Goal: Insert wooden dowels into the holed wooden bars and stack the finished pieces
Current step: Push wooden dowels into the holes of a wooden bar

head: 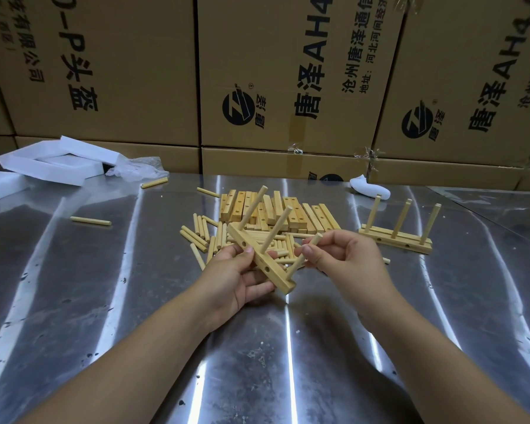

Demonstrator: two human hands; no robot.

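Pale wooden bar with holes (259, 262) is up off the shiny metal table (104, 301), tilted, just in front of the loose piles. The left hand (233, 278) is curled round its middle and near end. Two light round wooden dowels (277, 228) already stand in it; the right hand (344, 258) is pinching a third dowel (295, 270) by its upper part, with the lower tip at the end hole. So I'd say we're on the last peg of this piece. Can't tell how deep it sits; looks like it wants a straight push down along its own axis while the left hand braces the bar.

After that it goes over by the finished three-peg piece (395, 240), standing well off to the right. Plenty of stock left: a heap of spare dowels (201, 234) and a pile of empty bars (276, 209) behind it.

Brown cardboard cartons (288, 71) along the back are printed sideways in black: "唐泽AH4", "沧州唐泽通信", "地址:河北河间经济", plus "头盔" and "有限公司" on the left one; there's a round black logo too. White foam blocks (52, 163) sit back left.
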